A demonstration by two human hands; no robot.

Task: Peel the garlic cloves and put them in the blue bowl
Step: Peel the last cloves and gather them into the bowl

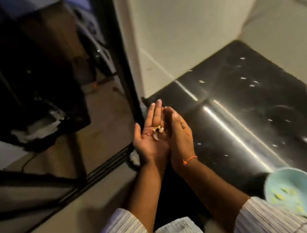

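My left hand (pixel 150 137) lies palm up with straight fingers, and a small heap of garlic skins (pixel 158 132) rests in the palm. My right hand (pixel 179 132) stands on edge against it, fingers straight, cupping the heap from the right. Both hands hover over the left end of the black counter (pixel 250 111). The blue bowl (pixel 300 197) sits at the lower right on the counter, with pale peeled cloves (pixel 281 195) inside, blurred.
Several small white skin scraps (pixel 251 84) lie scattered over the shiny counter. A white marbled wall (pixel 184 28) rises behind it. On the left a black sliding door frame (pixel 118 61) and its floor track border a dark room.
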